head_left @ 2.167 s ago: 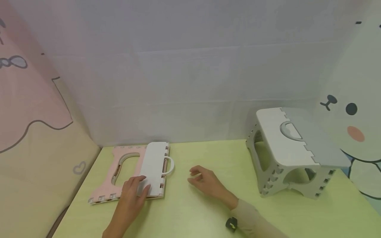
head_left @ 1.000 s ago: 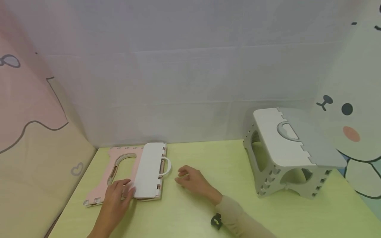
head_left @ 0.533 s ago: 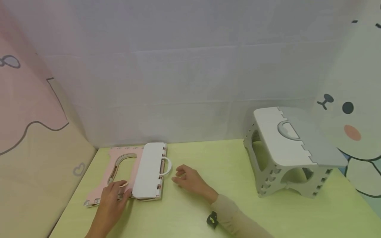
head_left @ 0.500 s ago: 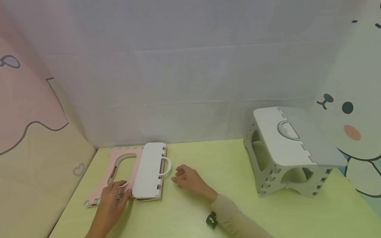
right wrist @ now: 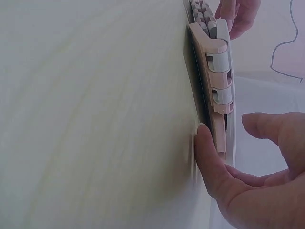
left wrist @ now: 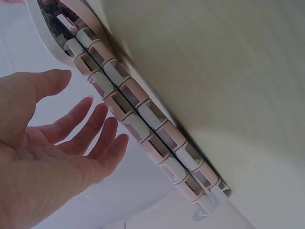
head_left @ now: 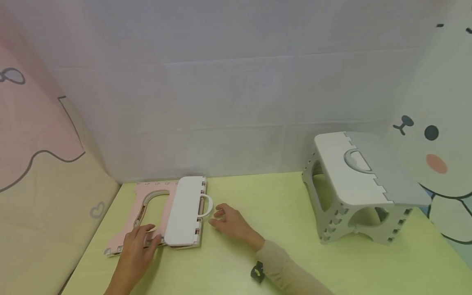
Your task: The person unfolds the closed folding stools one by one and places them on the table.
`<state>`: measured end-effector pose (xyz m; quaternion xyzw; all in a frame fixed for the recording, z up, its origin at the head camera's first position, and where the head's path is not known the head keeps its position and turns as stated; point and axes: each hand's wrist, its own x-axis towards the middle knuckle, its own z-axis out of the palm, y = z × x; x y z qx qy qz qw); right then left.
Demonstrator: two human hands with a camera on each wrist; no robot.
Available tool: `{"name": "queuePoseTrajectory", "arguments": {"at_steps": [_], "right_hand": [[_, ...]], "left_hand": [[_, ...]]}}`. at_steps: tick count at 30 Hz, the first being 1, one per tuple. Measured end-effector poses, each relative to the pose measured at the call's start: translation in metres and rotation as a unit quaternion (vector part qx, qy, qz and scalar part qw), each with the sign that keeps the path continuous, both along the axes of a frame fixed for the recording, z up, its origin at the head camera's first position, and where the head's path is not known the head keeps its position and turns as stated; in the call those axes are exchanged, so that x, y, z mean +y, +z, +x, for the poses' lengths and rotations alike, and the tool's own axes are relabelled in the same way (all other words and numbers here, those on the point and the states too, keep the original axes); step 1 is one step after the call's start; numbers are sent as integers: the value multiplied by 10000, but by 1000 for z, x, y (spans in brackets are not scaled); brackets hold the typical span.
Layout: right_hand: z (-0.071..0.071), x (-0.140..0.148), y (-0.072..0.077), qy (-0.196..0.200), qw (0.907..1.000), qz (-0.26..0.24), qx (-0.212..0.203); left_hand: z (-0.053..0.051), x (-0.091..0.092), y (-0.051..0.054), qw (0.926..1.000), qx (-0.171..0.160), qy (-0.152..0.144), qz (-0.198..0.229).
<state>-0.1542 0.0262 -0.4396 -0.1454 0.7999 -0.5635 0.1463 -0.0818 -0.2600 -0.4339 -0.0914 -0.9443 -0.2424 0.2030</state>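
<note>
While the left hand [head_left: 134,250] is at the pink stool's [head_left: 182,211] near edge, the right hand [head_left: 233,223] is beside its handle [head_left: 211,206], all fingers [right wrist: 208,155] relaxed.

No readable text, brand or number. Small grey outlined heart sign [head_left: 97,210] on cream-and-pink printed fabric [head_left: 40,217] at left. Small yellow-green mark [head_left: 257,272] (too small to make out, whether letter or logo) on small black object [head_left: 255,277] just beside beige long sleeve [head_left: 285,266] of right arm.
</note>
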Motion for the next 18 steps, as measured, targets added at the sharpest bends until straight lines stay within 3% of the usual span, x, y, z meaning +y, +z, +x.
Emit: {"name": "queuePoseTrajectory", "arguments": {"at_steps": [13,18], "right_hand": [[0,-12,0,-62,9996,-256,-122],[-2,-18,-2,-134,9991,-362,-158]], "left_hand": [[2,-8,-2,9999,-34,29,-143],[2,-11,-5,9995,178,-14,-258]]}}
